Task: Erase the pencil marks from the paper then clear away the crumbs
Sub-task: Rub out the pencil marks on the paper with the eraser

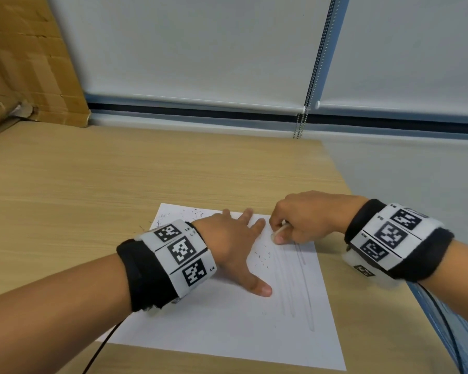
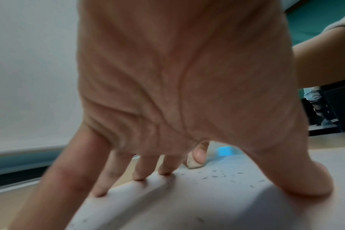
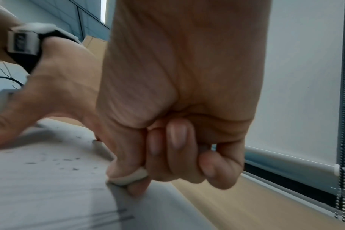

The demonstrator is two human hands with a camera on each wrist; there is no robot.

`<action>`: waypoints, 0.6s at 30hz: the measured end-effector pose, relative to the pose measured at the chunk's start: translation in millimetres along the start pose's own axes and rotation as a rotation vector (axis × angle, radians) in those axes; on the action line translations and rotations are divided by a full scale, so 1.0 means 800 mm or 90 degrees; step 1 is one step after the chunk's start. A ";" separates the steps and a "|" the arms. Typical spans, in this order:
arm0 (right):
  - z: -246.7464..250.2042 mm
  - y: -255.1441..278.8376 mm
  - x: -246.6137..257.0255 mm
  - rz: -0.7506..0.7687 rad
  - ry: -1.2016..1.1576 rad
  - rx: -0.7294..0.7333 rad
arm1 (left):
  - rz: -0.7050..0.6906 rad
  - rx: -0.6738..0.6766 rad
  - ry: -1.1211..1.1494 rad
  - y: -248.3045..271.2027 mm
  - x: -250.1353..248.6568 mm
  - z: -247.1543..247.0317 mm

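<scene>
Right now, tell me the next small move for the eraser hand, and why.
Probably drag the eraser toward the near edge along the pencil lines. The right hand pinches it at their far end, the lines below remain grey, and the left hand lies flat, pinning the paper.

light wood table (image 1: 119, 184); white roller blinds (image 1: 200, 49) behind; cardboard (image 1: 25, 63) at left.

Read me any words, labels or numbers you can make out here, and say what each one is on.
"L4": on the white marker band at the left wrist, beside its lowest square code.
A second small label by the top code on that band: too small to read.
Small print on the right wrist band: blurred, unreadable.
The paper carries only pencil lines, no words.
</scene>
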State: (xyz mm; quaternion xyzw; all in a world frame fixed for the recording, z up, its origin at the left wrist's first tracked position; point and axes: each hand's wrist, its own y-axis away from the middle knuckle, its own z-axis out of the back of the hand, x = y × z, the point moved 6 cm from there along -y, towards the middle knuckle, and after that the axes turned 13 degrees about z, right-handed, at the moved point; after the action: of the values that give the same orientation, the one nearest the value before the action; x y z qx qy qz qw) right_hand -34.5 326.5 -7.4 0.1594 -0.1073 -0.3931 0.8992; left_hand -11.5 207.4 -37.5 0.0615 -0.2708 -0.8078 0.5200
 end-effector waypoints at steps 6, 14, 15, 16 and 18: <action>0.009 -0.010 -0.011 -0.015 0.024 -0.061 | 0.009 0.004 0.021 -0.006 0.003 -0.002; 0.017 -0.017 0.002 -0.013 0.029 -0.064 | 0.012 0.039 0.007 -0.007 0.002 0.000; 0.014 -0.016 0.003 -0.011 0.011 -0.056 | 0.015 0.041 0.004 -0.008 0.002 0.000; 0.008 -0.013 0.006 -0.001 -0.018 -0.031 | 0.015 0.043 0.002 -0.009 0.002 -0.001; 0.000 -0.006 0.015 0.016 -0.061 0.037 | 0.016 0.045 -0.002 -0.009 0.002 -0.002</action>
State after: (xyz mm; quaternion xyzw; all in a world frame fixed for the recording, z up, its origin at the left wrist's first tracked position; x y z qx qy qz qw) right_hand -29.6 314.3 -7.9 0.1648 -0.1637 -0.3858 0.8929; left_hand -17.3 207.8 -42.0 0.0752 -0.3008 -0.7914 0.5269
